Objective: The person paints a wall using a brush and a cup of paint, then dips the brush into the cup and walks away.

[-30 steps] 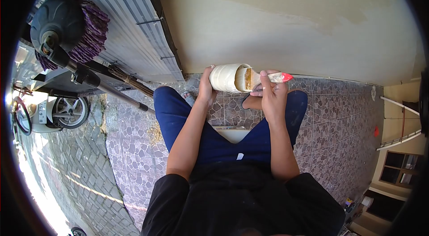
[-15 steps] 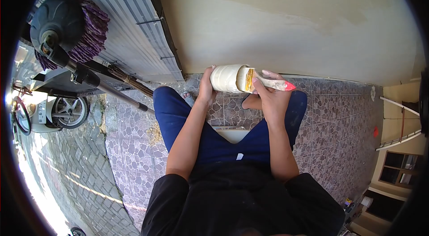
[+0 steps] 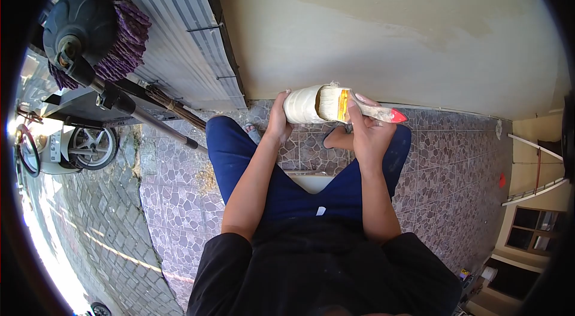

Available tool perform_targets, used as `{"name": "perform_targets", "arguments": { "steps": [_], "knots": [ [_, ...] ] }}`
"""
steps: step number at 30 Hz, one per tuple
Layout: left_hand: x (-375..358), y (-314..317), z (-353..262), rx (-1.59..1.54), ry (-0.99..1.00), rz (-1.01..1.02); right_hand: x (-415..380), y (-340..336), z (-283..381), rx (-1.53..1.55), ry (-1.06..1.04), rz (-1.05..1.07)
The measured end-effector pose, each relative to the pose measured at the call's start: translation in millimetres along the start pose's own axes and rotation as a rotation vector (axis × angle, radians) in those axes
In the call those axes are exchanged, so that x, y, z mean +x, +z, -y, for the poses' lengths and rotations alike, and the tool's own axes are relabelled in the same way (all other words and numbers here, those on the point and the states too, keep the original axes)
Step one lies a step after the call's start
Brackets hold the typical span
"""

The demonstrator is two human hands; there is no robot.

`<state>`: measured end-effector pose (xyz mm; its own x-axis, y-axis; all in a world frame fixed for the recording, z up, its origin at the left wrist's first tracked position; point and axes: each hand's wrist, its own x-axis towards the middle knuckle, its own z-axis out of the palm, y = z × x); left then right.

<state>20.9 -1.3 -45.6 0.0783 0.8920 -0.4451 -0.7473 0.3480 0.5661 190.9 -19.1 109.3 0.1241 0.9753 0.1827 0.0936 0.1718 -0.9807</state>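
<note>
A whitish, paint-smeared container [image 3: 301, 106] is tipped on its side, its mouth facing right, with my left hand [image 3: 279, 118] wrapped round its base end. My right hand [image 3: 371, 130] grips the handle of a paintbrush [image 3: 342, 105] that has a yellow band and a red handle tip. The pale bristles lie at the container's mouth, partly inside it. What is deeper in the container is hidden.
Ahead stands a cream wall [image 3: 383, 29] with a darker damp-looking patch. At the left are a corrugated panel [image 3: 162, 11], a purple mop [image 3: 126, 32] and a twig broom [image 3: 173, 106]. A motorbike wheel [image 3: 93, 147] and, at the right, a ladder [image 3: 536, 190] also show.
The brush and my right hand have moved slightly right, out of the container's mouth, so that more of the bristles shows. My left hand still holds the container.
</note>
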Motion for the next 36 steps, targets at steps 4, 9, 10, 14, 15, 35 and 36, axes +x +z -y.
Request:
{"name": "perform_targets", "arguments": {
  "steps": [4, 9, 10, 14, 15, 35, 36],
  "knots": [
    [-4.1, 6.2, -2.0, 0.001, -0.03, -0.025, -1.7, -3.2, -8.0, 0.01, -0.108, 0.035],
    [-3.5, 4.9, -2.1, -0.009, -0.079, -0.033, -7.9, -2.7, -5.2, -0.029, -0.179, 0.079],
    [-3.1, 4.4, -2.3, -0.008, -0.09, -0.029, -8.7, -2.1, -5.4, -0.04, -0.206, 0.073],
    [3.8, -5.3, 2.4, -0.022, -0.097, 0.027, -8.6, -4.0, -9.8, -0.05, -0.268, 0.063],
    [3.4, -5.2, 1.9, -0.025, -0.099, 0.025, -9.5, -4.3, -9.1, -0.049, -0.269, 0.064],
    [-0.1, 0.2, -0.8, -0.032, -0.13, 0.01, 7.8, -23.1, -65.2, 0.952, 0.622, -0.032],
    [-0.2, 0.2, -0.7, -0.031, -0.128, 0.015, 7.4, -23.4, -68.3, 0.951, 0.623, -0.032]
  ]
}}
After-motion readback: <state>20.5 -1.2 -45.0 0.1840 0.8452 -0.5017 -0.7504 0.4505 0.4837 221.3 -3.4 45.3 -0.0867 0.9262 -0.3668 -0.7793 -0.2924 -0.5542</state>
